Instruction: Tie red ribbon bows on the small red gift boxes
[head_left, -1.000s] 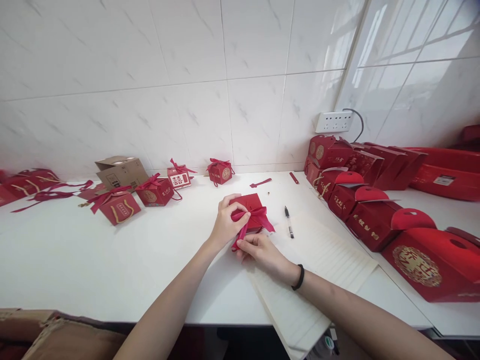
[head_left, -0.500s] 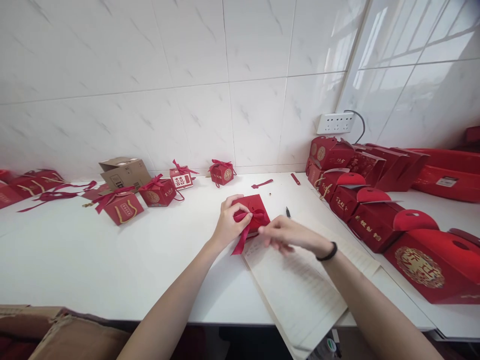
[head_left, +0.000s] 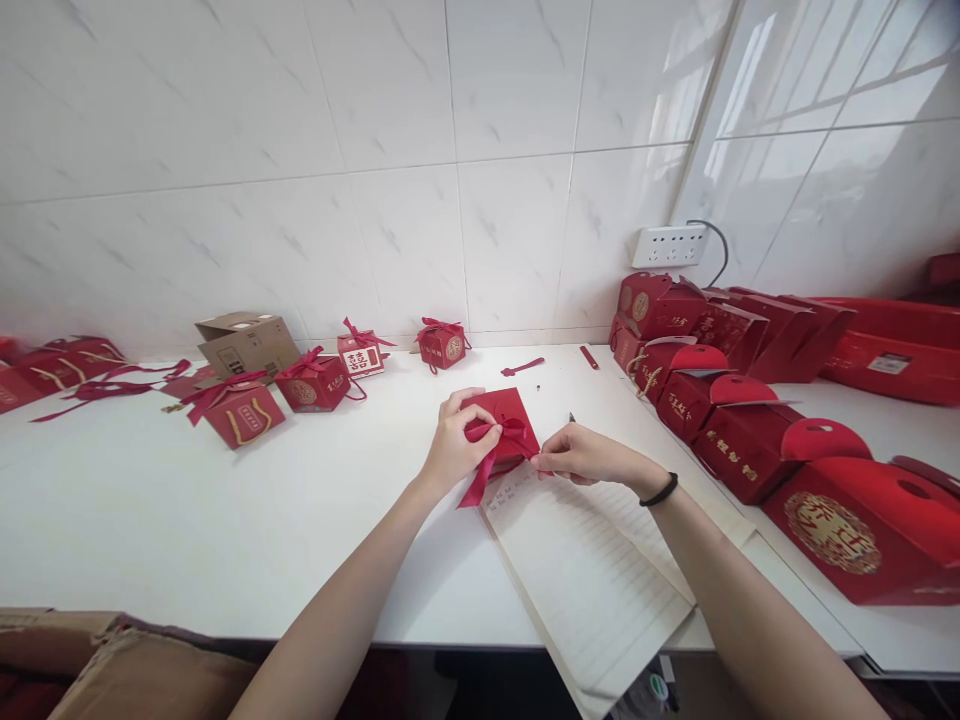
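The left hand (head_left: 459, 440) and right hand (head_left: 592, 456), fingertips closed, pinch the ribbon (head_left: 478, 485) on the partly covered red box (head_left: 504, 404) between them, its inside unseen, and behind the right fingers a pen (head_left: 571, 417) is mostly hidden.

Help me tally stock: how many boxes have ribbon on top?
5: the held box between left hand and right hand; beyond it, a gold-emblem box and a white-fronted box; farther left, another emblem box and a rope-handled box. Others may be hidden.
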